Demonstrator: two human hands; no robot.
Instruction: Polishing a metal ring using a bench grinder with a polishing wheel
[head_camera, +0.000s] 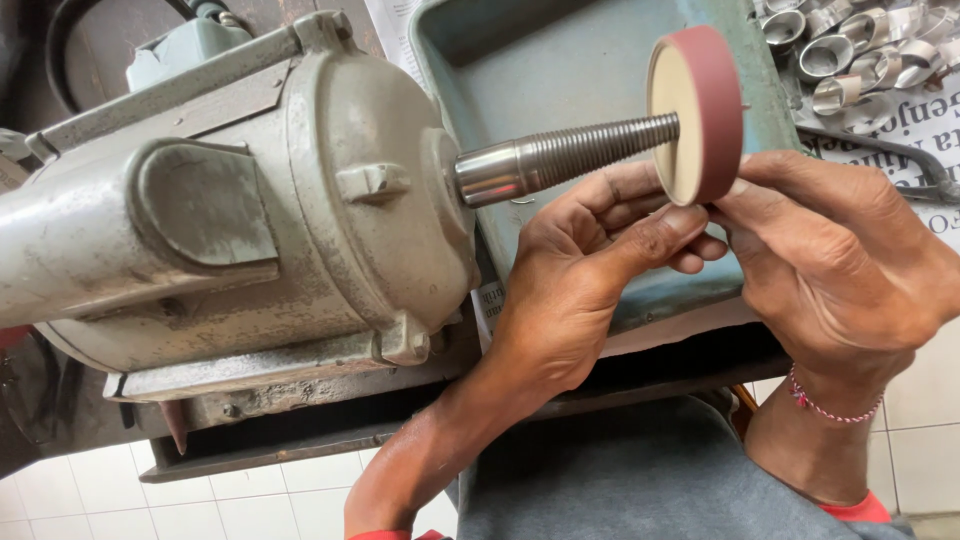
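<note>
While both hands pinch sanding wheel (697, 102), green tray (500, 60) holds nothing visible.

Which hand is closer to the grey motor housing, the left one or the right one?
Left. The left hand is just beside the motor housing, under the threaded spindle. The right hand is farther away, beyond the red-rimmed wheel, touching its lower edge.
</note>
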